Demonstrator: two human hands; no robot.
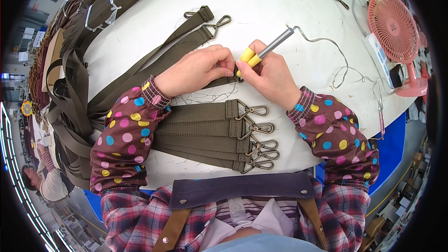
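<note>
My left hand [198, 69] is closed in a pinch over the end of an olive webbing strap [219, 82]. Much of that end lies under my fingers. Close against it, my right hand [274, 75] grips a corded pen-shaped tool [277, 43] with a grey barrel and a yellow lower part. The tool's tip meets the strap end beside dark metal hardware, partly hidden by my fingers. Beyond my left hand lie more straps, one ending in a metal snap hook [218, 25]. Nearer me is a fanned row of straps [198, 120] with several snap hooks [255, 128].
A pink fan [393, 27] and a white power strip [377, 52] stand at the right. The tool's cord [343, 56] curves over the white table [298, 4]. Bundled straps [77, 72] pile up at the left. Another person [50, 184] is at far left.
</note>
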